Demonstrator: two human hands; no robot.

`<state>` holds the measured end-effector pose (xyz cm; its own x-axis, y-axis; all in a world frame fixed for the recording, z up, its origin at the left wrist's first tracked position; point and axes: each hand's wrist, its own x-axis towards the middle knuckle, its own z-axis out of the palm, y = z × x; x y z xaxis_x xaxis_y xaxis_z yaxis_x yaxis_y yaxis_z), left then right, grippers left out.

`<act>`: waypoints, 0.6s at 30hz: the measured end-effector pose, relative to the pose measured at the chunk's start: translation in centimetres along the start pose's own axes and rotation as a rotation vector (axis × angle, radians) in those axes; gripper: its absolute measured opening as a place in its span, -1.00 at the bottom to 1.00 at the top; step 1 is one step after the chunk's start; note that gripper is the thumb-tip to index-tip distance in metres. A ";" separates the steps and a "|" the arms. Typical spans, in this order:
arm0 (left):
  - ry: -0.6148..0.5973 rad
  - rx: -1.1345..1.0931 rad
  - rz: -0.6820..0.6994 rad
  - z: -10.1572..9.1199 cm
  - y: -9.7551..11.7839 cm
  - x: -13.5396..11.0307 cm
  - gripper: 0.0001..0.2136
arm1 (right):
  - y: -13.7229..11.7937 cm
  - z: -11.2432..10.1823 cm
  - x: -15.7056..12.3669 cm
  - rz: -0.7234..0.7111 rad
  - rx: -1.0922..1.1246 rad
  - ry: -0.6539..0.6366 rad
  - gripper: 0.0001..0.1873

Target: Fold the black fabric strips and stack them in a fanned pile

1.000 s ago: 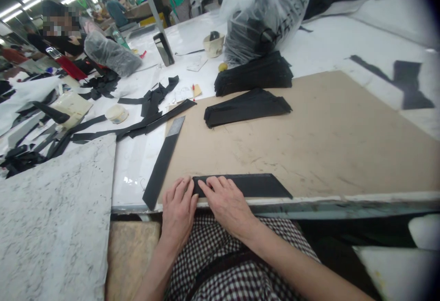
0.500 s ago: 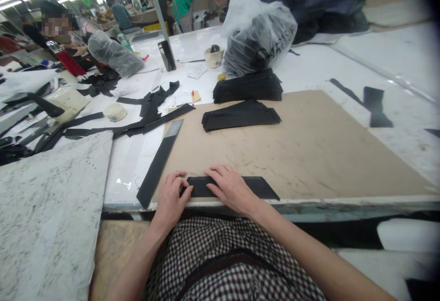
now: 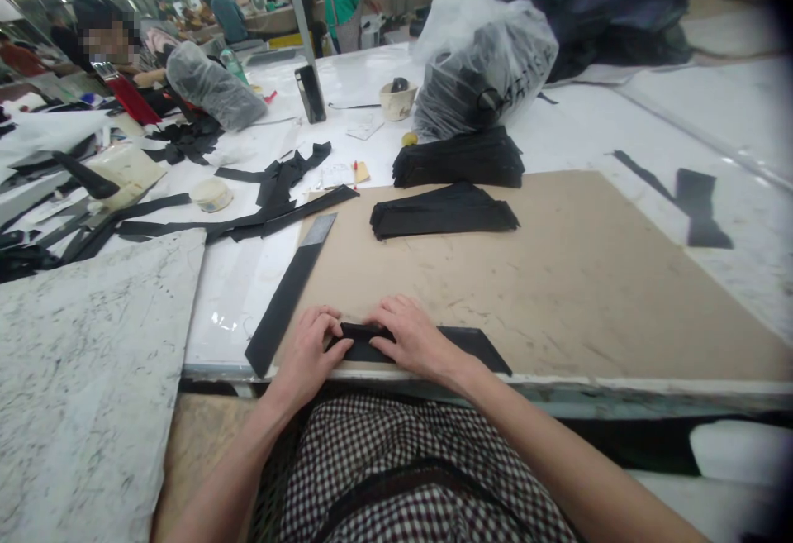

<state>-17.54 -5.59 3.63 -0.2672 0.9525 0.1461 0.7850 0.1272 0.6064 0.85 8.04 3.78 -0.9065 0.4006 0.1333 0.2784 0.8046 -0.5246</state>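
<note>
A black strip of fabric or thin leather (image 3: pixel 477 346) with slanted ends lies along the near edge of a brown board (image 3: pixel 588 278). My left hand (image 3: pixel 313 353) grips its left end, thumb below and fingers curled at the upper edge. Beside it my right hand (image 3: pixel 412 340) holds the strip's upper edge between thumb and fingers, covering its middle. Between the hands that edge stands slightly raised. Left of the board lies a longer black strip (image 3: pixel 282 303) with a grey end. Farther back sits a stack of black pieces (image 3: pixel 443 212).
Behind are another black stack (image 3: pixel 458 159), a filled plastic bag (image 3: pixel 483 72), a small tub (image 3: pixel 397 102) and a phone (image 3: pixel 310 95) against a pole. Black scraps (image 3: pixel 273 188) and a round lid (image 3: pixel 211 195) lie left. Several people work beyond.
My fingers have drawn the strip's upper edge up a little between the hands, and my right hand has shifted slightly toward the left. The whole view has tilted slightly.
</note>
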 end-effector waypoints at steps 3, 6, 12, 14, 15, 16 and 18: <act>-0.023 -0.106 -0.023 -0.1 0.0 0.3 -0.80 | 0.0 -0.7 0.4 0.000 0.073 -0.036 -0.89; -0.100 -0.192 -0.053 -0.7 0.0 1.0 -0.58 | 0.1 -1.1 0.7 -0.009 0.167 -0.050 -0.87; -0.343 -0.164 -0.108 -2.8 -0.4 3.5 -0.86 | 0.5 -1.0 1.2 0.068 0.234 -0.105 -0.88; -0.393 -0.102 -0.114 -3.4 -0.8 4.3 -0.89 | 0.4 -0.8 1.3 0.088 0.209 -0.103 -0.86; -0.412 -0.079 -0.103 -3.5 -1.0 4.6 -0.89 | 0.4 -0.7 1.3 0.088 0.188 -0.097 -0.86; -0.422 -0.062 -0.084 -3.7 -1.2 4.8 -0.88 | 0.4 -0.6 1.3 0.080 0.167 -0.087 -0.86; -0.440 -0.053 -0.035 -3.9 -1.6 5.2 -0.87 | 0.4 -0.3 1.3 0.055 0.137 -0.060 -0.86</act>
<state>-22.40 -1.89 6.44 -0.0201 0.9764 -0.2149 0.7467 0.1576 0.6462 -0.13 9.04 4.02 -0.9097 0.4119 0.0529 0.2857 0.7133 -0.6400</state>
